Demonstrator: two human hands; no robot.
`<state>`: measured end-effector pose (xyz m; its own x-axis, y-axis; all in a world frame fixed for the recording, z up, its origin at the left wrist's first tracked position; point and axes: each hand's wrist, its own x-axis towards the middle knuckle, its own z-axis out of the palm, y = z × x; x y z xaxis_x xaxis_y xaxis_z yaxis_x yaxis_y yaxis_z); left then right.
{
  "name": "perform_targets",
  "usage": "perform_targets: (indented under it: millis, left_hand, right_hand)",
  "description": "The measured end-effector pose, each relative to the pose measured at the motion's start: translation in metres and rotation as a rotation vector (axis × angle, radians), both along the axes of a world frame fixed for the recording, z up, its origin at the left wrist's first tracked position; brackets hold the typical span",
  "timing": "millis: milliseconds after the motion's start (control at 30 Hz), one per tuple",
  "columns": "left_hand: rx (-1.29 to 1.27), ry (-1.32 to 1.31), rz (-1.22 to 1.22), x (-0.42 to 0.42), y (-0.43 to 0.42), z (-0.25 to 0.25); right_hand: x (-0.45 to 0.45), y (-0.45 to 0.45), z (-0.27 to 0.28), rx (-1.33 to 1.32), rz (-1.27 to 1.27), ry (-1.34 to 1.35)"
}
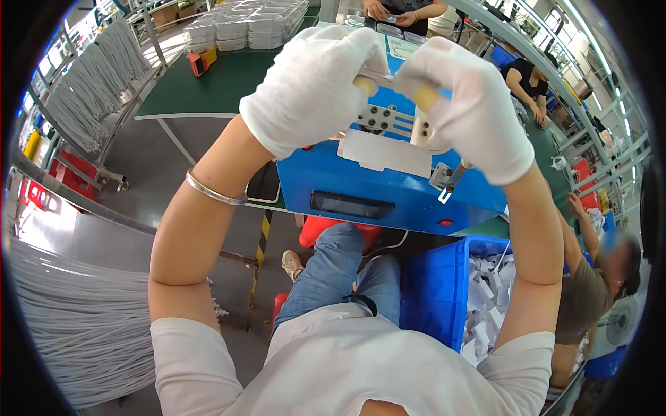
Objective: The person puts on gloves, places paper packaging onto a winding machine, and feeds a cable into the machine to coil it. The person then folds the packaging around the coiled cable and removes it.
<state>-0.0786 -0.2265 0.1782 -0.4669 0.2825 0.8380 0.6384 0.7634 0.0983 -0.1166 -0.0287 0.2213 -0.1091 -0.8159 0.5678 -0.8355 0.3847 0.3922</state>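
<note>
One white shirt [347, 367]; left hand [312, 90], grip holding one pale piece [378, 78]; right hand [472, 104], grip too blurred to tell.

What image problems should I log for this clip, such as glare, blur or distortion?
Head view: strong wide-angle bowing, black rounded borders; head view: glare washes out part of the floor at far left; head view: the right hand looks motion-blurred around the fingers, while the left hand is crisper.

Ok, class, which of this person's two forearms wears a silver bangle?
The left forearm: a silver bangle circles it near the cuff of the white glove, while the right forearm shows no bangle.
</note>
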Motion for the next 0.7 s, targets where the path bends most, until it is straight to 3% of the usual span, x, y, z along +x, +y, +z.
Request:
perform_targets:
  millis: [67, 200, 233, 333, 400, 433, 467, 500, 567, 633, 667, 700]
  left_hand:
    - [-0.013, -0.052, 0.017, 0.0, -0.002, 0.0]
    - [0.002, -0.141, 0.072, 0.003, -0.001, -0.001]
    - [0.001, -0.136, 0.072, 0.005, -0.001, -0.002]
    - [0.129, 0.263, 0.259, 0.018, -0.002, -0.014]
    - [0.617, -0.127, 0.216, 0.033, 0.002, -0.044]
    - [0.865, -0.397, 0.03, 0.041, 0.008, -0.047]
    - [1.106, -0.672, -0.161, 0.05, 0.015, -0.051]
    - [1.029, -0.478, -0.231, 0.053, 0.019, -0.061]
    - [0.962, -0.382, -0.204, 0.048, 0.019, -0.067]
    - [0.848, -0.249, -0.12, 0.052, 0.022, -0.066]
    - [0.841, -0.255, -0.131, 0.054, 0.024, -0.073]
    - [0.923, -0.16, -0.087, 0.055, 0.028, -0.084]
  right_hand:
    - [-0.017, -0.003, -0.001, -0.16, -0.009, -0.778]
    - [-0.022, -0.011, 0.004, -0.103, -0.043, -1.16]
    - [-0.019, -0.012, 0.003, -0.105, -0.042, -1.156]
    - [-0.015, -0.007, -0.006, -0.18, -0.067, -0.986]
    - [-0.023, 0.005, -0.011, -0.339, 0.079, -1.389]
    - [-0.028, 0.015, -0.017, -0.393, 0.324, -1.48]
    - [-0.029, 0.019, -0.019, -0.395, 0.321, -1.479]
    - [-0.028, 0.021, -0.017, -0.363, 0.339, -1.473]
    - [-0.024, 0.023, -0.015, -0.342, 0.357, -1.465]
    - [-0.014, 0.018, -0.008, -0.212, 0.14, -1.381]
    - [-0.012, 0.017, -0.007, -0.152, 0.027, -1.337]
    - [-0.014, 0.018, -0.007, -0.131, 0.115, -1.32]
